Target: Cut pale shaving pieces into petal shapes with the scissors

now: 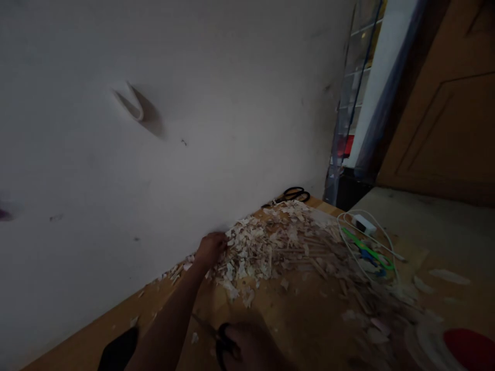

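My left hand (211,248) reaches to the wall-side edge of a heap of pale scraps (251,247), which look like cut paper or peelings. Its fingers are curled down among the scraps, and what they hold, if anything, is hidden. Near the bottom of the view, my right hand (247,342) is closed round the black handles of a pair of scissors (223,340). The scissors' blades point up and left, below my left forearm. Dim light and blur hide part of the right hand.
Black-handled scissors (296,195) lie by the wall. On the right are a white cable with a small white box (363,224) and green scissors (367,248). A red object (467,348) sits lower right, a black object (119,350) lower left. Scraps cover much of the wooden table (305,314).
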`<state>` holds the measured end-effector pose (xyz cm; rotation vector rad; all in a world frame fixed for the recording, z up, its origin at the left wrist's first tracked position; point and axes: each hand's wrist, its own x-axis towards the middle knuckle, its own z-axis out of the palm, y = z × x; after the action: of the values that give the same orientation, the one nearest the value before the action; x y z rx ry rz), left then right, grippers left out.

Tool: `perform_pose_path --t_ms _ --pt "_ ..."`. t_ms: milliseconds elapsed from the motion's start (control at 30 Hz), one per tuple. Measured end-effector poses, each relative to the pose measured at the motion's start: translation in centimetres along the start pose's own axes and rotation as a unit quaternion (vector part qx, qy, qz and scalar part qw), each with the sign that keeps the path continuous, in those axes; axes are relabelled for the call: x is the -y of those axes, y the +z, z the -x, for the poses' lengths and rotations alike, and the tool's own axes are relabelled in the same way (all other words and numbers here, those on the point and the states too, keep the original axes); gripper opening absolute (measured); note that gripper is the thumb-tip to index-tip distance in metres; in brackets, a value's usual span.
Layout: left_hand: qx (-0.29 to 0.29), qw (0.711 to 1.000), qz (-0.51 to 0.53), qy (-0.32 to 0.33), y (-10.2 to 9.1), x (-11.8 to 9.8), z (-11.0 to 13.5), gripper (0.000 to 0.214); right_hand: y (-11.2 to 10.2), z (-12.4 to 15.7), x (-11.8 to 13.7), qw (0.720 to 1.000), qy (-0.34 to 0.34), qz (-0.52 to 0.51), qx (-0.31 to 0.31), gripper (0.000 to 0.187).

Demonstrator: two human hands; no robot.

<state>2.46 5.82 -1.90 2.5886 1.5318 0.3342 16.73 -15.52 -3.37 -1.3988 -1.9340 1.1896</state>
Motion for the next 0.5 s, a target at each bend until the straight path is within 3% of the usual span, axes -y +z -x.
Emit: perform_pose_path --t_ms 200,333,400,500 --pt "-0.025 0.999 -0.018 0.016 -0.4 -0.5 -0.3 0.029 0.6 -0.1 -0.5 1.000 -0.007 0.018 -0.018 0.012" --pt "0.027 0.997 -0.019 0.075 0.0 -1.1 0.2 0.040 1.0 -0.2 -0.7 1.000 -0.013 0.009 -0.023 0.013" --pt "0.045 0.995 -0.014 0.090 0.5 -1.4 0.4 0.037 0.8 -0.1 -0.6 0.999 -0.017 -0.005 -0.027 0.016" --pt "0.026 0.998 0.003 0.064 1.0 -1.5 0.2 0.028 0.3 0.2 -0.3 0.999 -0.029 -0.022 -0.039 0.013"
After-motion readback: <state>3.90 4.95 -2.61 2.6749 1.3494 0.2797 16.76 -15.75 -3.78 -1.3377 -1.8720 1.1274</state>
